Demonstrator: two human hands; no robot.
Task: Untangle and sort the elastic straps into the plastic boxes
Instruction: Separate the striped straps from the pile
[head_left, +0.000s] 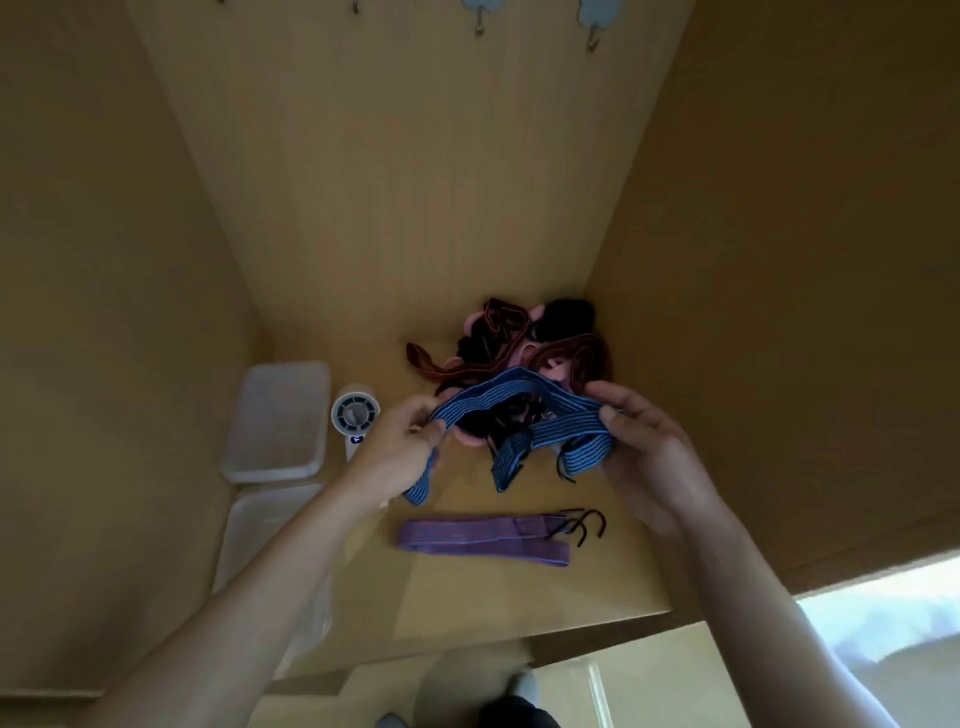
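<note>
Left hand (400, 441) hides blue strap's (519, 392) end.

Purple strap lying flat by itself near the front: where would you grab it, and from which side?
Probably pinch the purple strap mid-band, from above: it lies flat and folded, apart from the tangled pile. Its dark hooks at the right end are thin and could snag.

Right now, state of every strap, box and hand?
blue strap: held between both hands, ends dangling
left hand: pinches blue strap
right hand: pinches blue strap
purple strap: lying folded flat, unboxed
strap pile: tangled, in back corner
plastic boxes: no straps visible inside
fan: display lit
</note>
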